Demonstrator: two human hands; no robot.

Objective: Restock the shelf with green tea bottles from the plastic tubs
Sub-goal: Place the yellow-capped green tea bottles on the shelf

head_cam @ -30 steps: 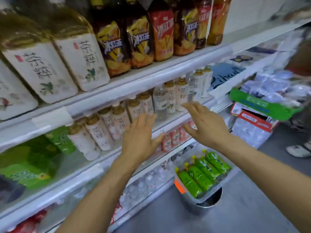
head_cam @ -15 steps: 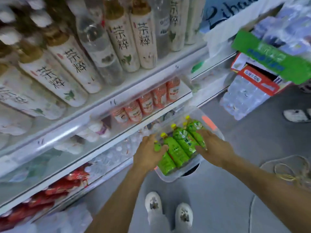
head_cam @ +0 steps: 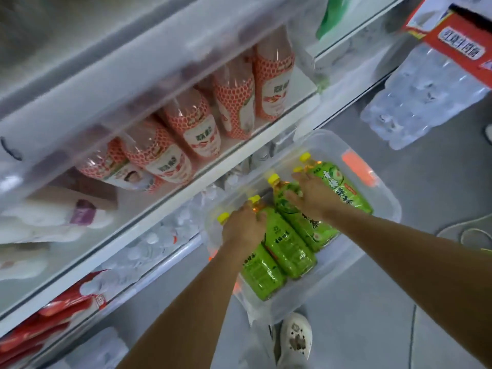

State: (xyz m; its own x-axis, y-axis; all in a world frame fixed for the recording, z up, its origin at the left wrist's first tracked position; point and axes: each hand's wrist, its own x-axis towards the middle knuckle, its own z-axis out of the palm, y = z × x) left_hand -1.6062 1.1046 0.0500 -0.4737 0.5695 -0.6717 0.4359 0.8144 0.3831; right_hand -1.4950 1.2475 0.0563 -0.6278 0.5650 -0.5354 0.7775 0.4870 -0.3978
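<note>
Bordering grey floor (head_cam: 372, 328), stocked white shelf (head_cam: 300, 86).

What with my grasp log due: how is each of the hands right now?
Left hand: closed, gripping the leftmost green tea bottle near its neck.
Right hand: closed, fingers curled over the middle green tea bottle.

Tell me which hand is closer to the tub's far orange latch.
Right. The right hand is on bottles left of the orange latch; the left hand lies farther back in the tub.
</note>
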